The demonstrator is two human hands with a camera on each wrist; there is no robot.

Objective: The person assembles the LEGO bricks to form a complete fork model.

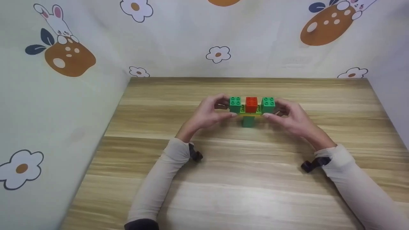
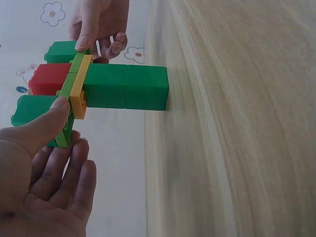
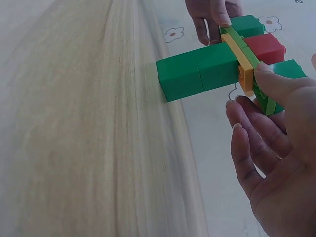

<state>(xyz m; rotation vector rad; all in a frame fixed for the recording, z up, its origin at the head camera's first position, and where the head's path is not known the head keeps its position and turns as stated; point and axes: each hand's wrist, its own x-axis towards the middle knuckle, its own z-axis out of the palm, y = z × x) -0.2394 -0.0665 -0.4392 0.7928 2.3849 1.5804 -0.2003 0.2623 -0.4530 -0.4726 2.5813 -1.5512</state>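
A toy-brick build is held between both hands, upright in the head view. Its column is two stacked green bricks [image 2: 126, 87]. Above them lie a yellow-orange plate [image 3: 240, 64] and light green plates [image 2: 69, 81]. On top sit a left green brick [image 1: 235, 104], a red brick [image 1: 251, 104] in the middle and a right green brick [image 1: 267, 105], with gaps between. My left hand [image 1: 209, 111] pinches the plates' left end, thumb in front. My right hand [image 1: 294, 118] pinches the right end likewise. Whether the column's foot touches the table cannot be told.
The wood-grain table [image 1: 223, 179] spreads around the build and under the forearms. A pale patterned cloth [image 1: 179, 41] rises behind the table and on its left. Dark wrist cameras, including the left one [image 1: 195, 153], stick out inward from both sleeves.
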